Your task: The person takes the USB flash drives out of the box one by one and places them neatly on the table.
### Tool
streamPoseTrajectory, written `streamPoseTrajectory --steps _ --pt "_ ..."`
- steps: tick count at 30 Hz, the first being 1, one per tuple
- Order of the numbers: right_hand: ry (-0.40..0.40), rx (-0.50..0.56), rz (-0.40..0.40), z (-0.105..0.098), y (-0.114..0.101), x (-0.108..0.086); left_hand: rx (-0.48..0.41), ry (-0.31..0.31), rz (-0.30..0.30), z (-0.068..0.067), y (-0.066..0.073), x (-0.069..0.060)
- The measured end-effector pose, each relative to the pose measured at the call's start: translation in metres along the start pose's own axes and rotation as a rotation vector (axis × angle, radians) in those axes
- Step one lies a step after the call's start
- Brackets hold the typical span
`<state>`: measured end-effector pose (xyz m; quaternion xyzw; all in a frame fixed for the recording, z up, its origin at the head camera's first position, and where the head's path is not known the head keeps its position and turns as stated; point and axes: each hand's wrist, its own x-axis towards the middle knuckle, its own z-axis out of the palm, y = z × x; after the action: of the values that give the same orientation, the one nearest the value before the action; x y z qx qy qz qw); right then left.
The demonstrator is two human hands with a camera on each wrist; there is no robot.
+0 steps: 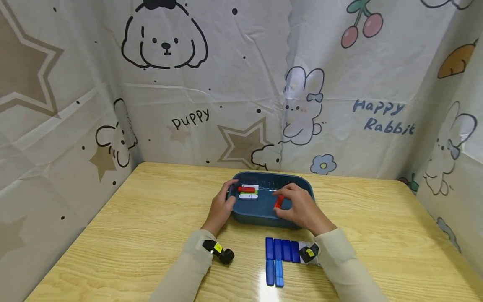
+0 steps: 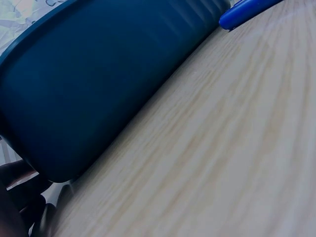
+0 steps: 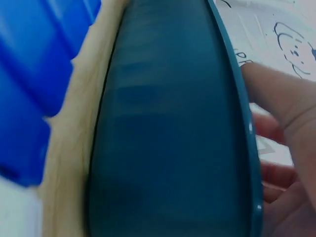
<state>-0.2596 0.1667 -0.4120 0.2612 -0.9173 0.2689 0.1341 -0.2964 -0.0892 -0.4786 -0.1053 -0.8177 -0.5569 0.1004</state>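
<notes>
A dark teal plastic bin (image 1: pixel 256 216) stands on the table. My left hand (image 1: pixel 220 205) grips its left end, and dark fingers (image 2: pixel 22 190) show at the bin's corner in the left wrist view. Over the right half of the bin, my right hand (image 1: pixel 302 208) pinches a small red stick-shaped piece (image 1: pixel 279 201) between thumb and fingers. In the right wrist view that hand (image 3: pixel 291 128) is behind the bin's rim, which hides the piece. At the bin's left lie another red stick (image 1: pixel 246 189), a white stick (image 1: pixel 248 196), a green one (image 1: pixel 253 193) and a further white one (image 1: pixel 250 186).
In front of the bin, several blue sticks (image 1: pixel 278 249) lie side by side on the wooden table (image 1: pixel 151 235). Pale pieces (image 1: pixel 311 260) continue that row, partly hidden by the right wrist camera (image 1: pixel 309 253). A printed curtain (image 1: pixel 234 84) encloses the back and sides.
</notes>
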Motion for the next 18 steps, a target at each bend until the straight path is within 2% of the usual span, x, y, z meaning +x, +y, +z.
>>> streamPoseTrajectory --steps 7,11,18 --pt "0.000 0.003 -0.123 -0.011 -0.004 -0.019 0.004 0.000 0.008 0.000 -0.002 0.001" --pt "-0.020 -0.012 -0.160 -0.017 -0.007 -0.032 -0.002 -0.005 0.007 0.000 -0.001 0.000" --pt "-0.003 -0.054 -0.214 -0.023 -0.012 -0.055 -0.003 -0.007 0.008 0.000 -0.001 0.000"
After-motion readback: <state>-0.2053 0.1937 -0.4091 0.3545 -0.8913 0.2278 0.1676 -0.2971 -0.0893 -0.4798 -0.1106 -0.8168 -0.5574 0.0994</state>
